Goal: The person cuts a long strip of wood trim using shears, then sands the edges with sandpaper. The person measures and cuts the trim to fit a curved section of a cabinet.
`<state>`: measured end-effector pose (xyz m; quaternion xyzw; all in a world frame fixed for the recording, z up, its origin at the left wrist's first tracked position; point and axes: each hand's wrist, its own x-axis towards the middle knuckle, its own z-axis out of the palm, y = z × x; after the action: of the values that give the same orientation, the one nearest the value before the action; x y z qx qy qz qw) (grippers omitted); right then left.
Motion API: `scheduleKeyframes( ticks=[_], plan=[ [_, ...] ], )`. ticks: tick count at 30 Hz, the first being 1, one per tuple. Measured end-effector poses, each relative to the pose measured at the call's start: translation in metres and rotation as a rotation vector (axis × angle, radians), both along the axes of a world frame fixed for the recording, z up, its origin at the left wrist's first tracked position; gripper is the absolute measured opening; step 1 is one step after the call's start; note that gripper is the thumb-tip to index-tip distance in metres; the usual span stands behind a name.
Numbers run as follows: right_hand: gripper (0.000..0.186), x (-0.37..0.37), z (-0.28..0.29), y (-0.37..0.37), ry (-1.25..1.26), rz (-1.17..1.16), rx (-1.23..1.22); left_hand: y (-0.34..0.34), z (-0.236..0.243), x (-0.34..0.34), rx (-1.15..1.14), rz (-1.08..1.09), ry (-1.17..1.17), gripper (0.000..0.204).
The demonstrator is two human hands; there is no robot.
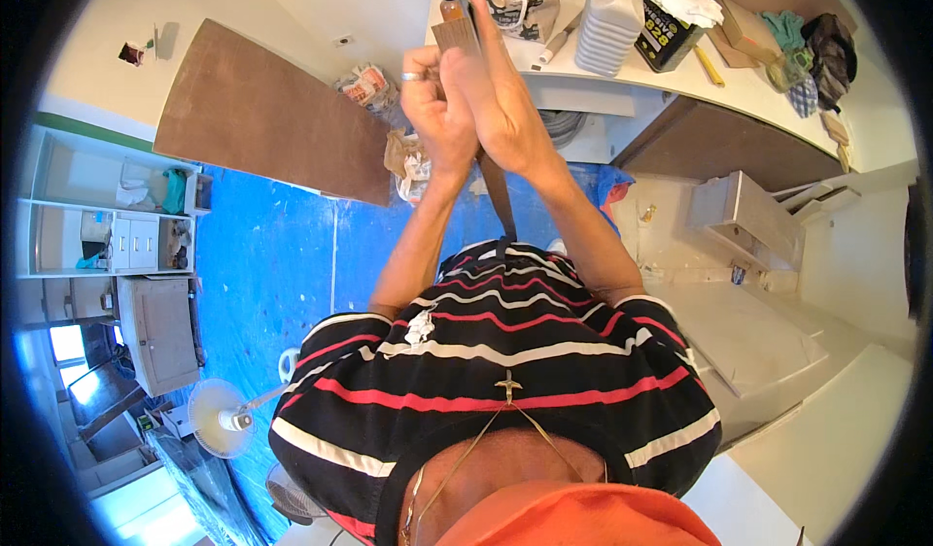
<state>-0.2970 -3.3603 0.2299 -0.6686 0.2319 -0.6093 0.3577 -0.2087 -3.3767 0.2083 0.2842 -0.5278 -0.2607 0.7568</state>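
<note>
My two hands are close together at the top middle, over the near edge of the white worktop. A thin, flat brown strip point(499, 196) runs between them, its short upper end above my thumbs and its long tail hanging toward my shirt. My left hand point(437, 119), with a ring on one finger, has its fingers curled in against the strip. My right hand point(507, 119) has long fingers stretched upward along it, the thumb laid across and blurred. Where the strip passes between the palms is hidden. An amber bottle point(451, 6) with a dark cap shows just behind the strip's end.
On the white worktop point(671, 87) are a grey jug point(609, 21) with a red cap, a black can point(669, 39) under a white cloth, and a yellow-handled tool point(709, 66). A brown panel point(277, 119) leans at left. Blue sheeting point(262, 264) covers the floor; a fan point(219, 418) stands lower left.
</note>
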Motion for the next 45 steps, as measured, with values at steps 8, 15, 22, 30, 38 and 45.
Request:
scheduleKeyframes(
  ticks=[8, 15, 22, 30, 38, 45],
  plan=[
    [0.062, 0.002, -0.013, 0.001, 0.093, -0.14, -0.062, 0.005, -0.001, 0.008, -0.09, -0.028, -0.114, 0.009],
    [0.064, 0.012, -0.021, 0.002, 0.121, -0.091, -0.109, -0.001, -0.004, 0.012, -0.02, 0.012, 0.024, 0.008],
    [0.065, 0.015, -0.019, 0.006, 0.133, -0.175, -0.286, -0.002, -0.007, 0.016, 0.108, 0.224, -0.056, 0.01],
    [0.063, 0.014, -0.025, 0.002, 0.108, -0.233, -0.267, -0.005, 0.002, 0.011, 0.077, 0.272, -0.042, 0.011],
    [0.062, 0.007, -0.015, -0.005, 0.095, -0.194, -0.158, -0.013, -0.008, 0.007, 0.069, 0.086, 0.057, 0.01],
    [0.06, 0.001, -0.014, -0.012, 0.123, -0.106, -0.053, -0.012, -0.004, 0.003, 0.02, -0.029, -0.047, 0.012]
  ],
)
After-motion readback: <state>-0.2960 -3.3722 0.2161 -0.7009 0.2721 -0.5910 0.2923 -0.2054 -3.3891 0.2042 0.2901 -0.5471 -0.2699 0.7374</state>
